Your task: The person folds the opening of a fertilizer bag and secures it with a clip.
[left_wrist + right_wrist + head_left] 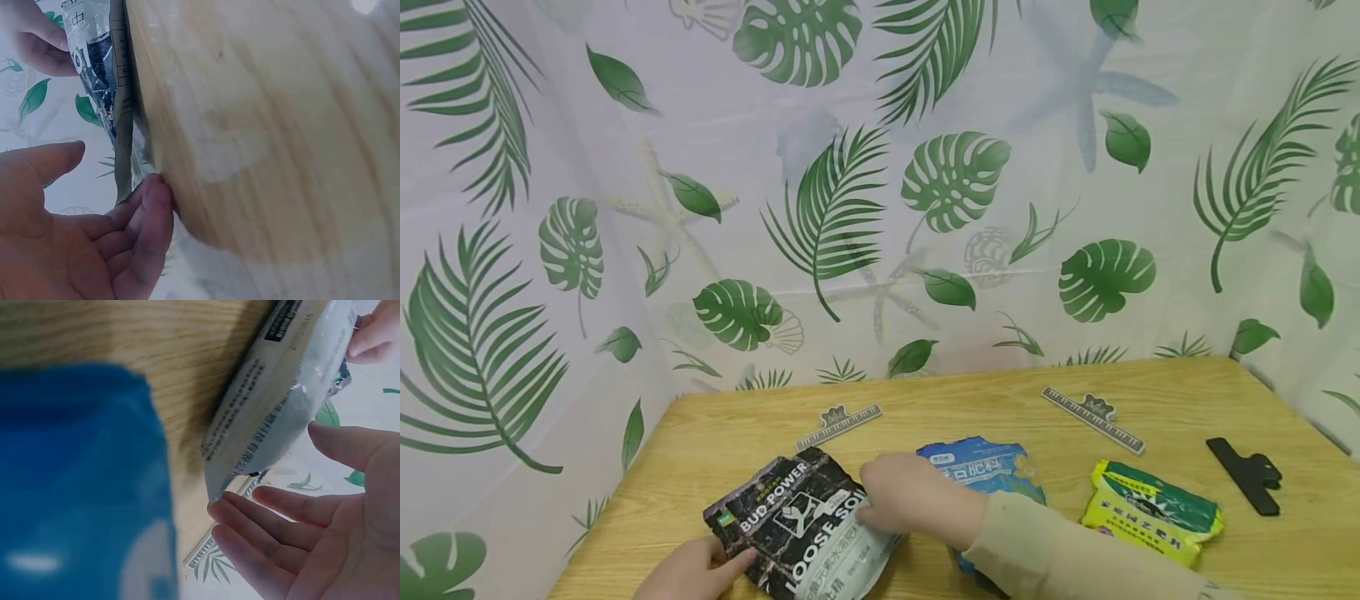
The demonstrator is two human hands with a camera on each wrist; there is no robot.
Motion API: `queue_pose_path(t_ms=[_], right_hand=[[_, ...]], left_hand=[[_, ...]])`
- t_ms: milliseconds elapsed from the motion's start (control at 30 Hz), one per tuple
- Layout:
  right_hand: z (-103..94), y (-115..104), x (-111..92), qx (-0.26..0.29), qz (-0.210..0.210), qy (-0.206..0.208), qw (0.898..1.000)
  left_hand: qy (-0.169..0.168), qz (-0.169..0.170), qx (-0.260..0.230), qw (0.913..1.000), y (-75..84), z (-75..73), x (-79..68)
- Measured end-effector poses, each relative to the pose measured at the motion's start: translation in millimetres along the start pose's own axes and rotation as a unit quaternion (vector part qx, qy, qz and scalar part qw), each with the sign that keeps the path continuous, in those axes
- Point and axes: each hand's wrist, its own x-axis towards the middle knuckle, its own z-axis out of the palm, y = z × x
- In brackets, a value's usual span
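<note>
A black and grey soil pouch (805, 533) marked "LOOSE SOIL" lies tilted between both hands. My left hand (696, 573) is at its left edge; in the left wrist view, the fingertips touch the pouch's rim (124, 150) while the thumb stands apart. My right hand (917, 497) is at the pouch's right side. The right wrist view shows its fairly straight fingers (269, 519) touching the bag's corner, thumb spread away from it. Just right of that hand lies a blue pouch (981, 462), partly hidden by the forearm.
A yellow and green packet (1150, 510) lies on the wooden table (737, 417) at right, with a black clip (1246, 477) beyond it. Two piano-key patterned clips, one left (838, 427) and one right (1093, 417), lie toward the back. A leaf-print curtain (880, 208) hangs behind.
</note>
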Motion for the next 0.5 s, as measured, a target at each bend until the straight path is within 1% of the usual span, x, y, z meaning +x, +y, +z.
queue_pose_path(t_ms=[167, 200, 267, 333, 400, 467, 500], right_hand=[[2.6, -3.0, 1.7, 0.010, 0.000, -0.008, 1.000], [2.5, -3.2, 2.0, 0.014, 0.001, -0.012, 1.000], [2.7, -3.1, 2.8, 0.026, 0.000, -0.019, 0.999], [3.0, -2.1, 4.8, 0.037, -0.001, -0.028, 0.999], [3.2, -1.1, 6.9, 0.048, -0.003, -0.036, 0.998], [3.1, -0.4, 8.4, 0.056, -0.005, -0.041, 0.998], [3.0, -0.4, 9.0, 0.057, -0.005, -0.043, 0.997]], left_hand=[[0.008, -0.002, -0.065, 0.9978, -4.0, 2.9, 0.3], [0.006, 0.000, -0.087, 0.9962, -5.6, 3.1, 1.1], [-0.012, 0.017, -0.140, 0.9900, -11.1, 2.6, 3.1], [-0.047, 0.037, -0.199, 0.9783, -15.7, -0.5, 4.8], [-0.087, 0.054, -0.253, 0.9620, -19.0, -3.8, 6.2], [-0.123, 0.065, -0.292, 0.9462, -19.5, -6.1, 6.2], [-0.135, 0.066, -0.304, 0.9407, -18.9, -6.6, 6.2]])
